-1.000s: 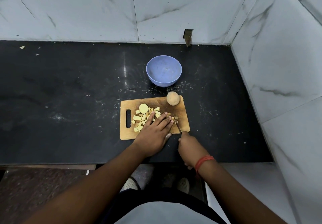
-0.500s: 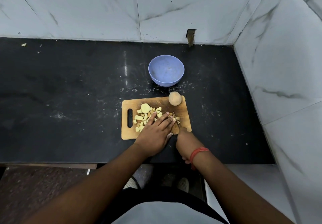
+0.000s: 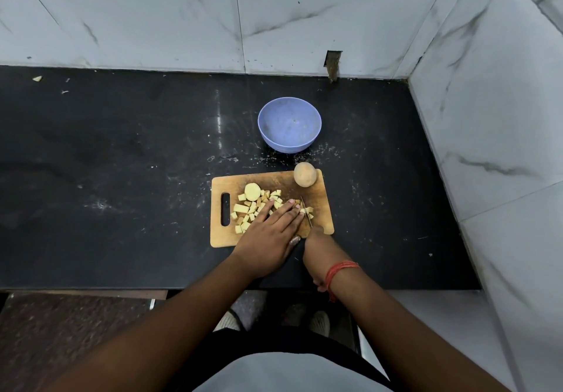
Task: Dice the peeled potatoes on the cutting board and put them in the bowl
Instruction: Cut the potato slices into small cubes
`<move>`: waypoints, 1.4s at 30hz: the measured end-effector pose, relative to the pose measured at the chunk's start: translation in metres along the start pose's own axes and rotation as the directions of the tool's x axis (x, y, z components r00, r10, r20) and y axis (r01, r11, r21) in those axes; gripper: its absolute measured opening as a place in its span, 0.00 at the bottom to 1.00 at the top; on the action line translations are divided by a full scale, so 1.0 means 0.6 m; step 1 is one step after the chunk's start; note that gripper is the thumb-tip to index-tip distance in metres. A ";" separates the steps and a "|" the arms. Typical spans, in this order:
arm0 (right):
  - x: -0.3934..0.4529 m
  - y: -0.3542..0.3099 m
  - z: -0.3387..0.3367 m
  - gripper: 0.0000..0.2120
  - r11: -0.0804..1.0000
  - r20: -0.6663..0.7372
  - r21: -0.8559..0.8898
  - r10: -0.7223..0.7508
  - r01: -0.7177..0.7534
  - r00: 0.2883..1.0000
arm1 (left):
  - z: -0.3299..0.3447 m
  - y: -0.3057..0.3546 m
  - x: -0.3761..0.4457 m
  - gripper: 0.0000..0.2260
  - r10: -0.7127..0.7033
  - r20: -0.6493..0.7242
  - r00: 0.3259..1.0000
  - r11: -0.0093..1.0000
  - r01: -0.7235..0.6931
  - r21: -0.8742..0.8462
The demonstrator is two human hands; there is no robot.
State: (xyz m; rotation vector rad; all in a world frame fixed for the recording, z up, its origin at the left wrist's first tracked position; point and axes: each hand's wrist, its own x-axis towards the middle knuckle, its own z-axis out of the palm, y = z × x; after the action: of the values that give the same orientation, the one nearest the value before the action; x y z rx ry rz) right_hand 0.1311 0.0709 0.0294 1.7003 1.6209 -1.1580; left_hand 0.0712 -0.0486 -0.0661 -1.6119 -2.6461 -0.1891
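Head view, centre of frame. Cutting board [image 3: 320, 209]: diced potato pieces [image 3: 246, 210] heaped left of centre; whole peeled potato [image 3: 305, 173] at upper right corner, uncut. Left hand [image 3: 269, 233]: fingers straight, pressed together, flat on the pieces, unchanged over the last second. Right hand [image 3: 318, 247]: grips knife [image 3: 306, 211], advanced up the board; dicing continues. Bowl [image 3: 289, 103]: above board, nothing in it yet.

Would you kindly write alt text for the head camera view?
A left hand presses flat on potato pieces on a cutting board while the right hand cuts with a knife. A whole potato sits at the board's far corner, with a blue bowl beyond.
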 end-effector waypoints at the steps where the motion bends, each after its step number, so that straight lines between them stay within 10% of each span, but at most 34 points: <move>1: 0.002 0.001 -0.001 0.31 1.000 -0.029 0.028 0.013 -0.012 0.999 | 0.000 0.000 0.001 0.25 0.001 -0.002 1.000 1.000 -0.001 -0.002; 5: 0.001 0.028 -0.003 0.19 0.879 0.024 -0.152 -0.454 0.452 0.891 | 0.000 0.000 0.001 0.25 -0.003 -0.018 1.000 1.000 0.003 -0.012; 9: 0.023 0.000 0.008 0.14 0.972 0.032 0.128 -0.202 0.197 0.979 | -0.002 0.003 0.001 0.25 -0.008 -0.021 1.000 1.000 0.008 0.002; 11: 0.018 0.001 0.007 0.14 0.993 0.060 -0.048 -0.104 0.107 0.993 | -0.004 0.005 0.002 0.24 -0.011 -0.034 0.999 1.000 0.011 0.011; 15: 0.007 0.066 -0.018 0.14 0.683 0.155 -0.548 -0.484 0.483 0.861 | -0.009 0.009 0.004 0.24 -0.028 -0.025 0.999 0.999 0.029 0.031; 20: 0.007 0.104 -0.070 0.06 0.869 0.399 0.021 -0.461 0.494 0.793 | -0.018 0.016 0.008 0.23 -0.051 -0.034 0.998 0.999 0.051 0.009; 26: 0.021 0.098 -0.102 0.05 0.756 0.316 0.523 -0.601 0.394 0.734 | -0.028 0.034 0.032 0.24 0.078 -0.029 0.997 0.997 -0.078 0.009; 38: 0.054 0.062 -0.107 0.08 0.691 0.165 0.330 -0.713 0.643 0.682 | -0.041 -0.030 0.009 0.27 0.081 0.118 0.990 0.986 -0.097 0.135; 42: 0.073 0.013 -0.065 0.07 0.514 0.006 0.042 -0.858 0.857 0.514 | -0.064 -0.046 0.009 0.24 -0.204 -0.016 0.979 0.979 0.204 0.016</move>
State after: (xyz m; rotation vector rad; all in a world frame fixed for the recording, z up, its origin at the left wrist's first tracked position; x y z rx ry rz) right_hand 0.1441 0.1257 0.0105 0.7792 2.5534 -1.6119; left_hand 0.0431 -0.0613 -0.0300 -1.3266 -2.7906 -0.1827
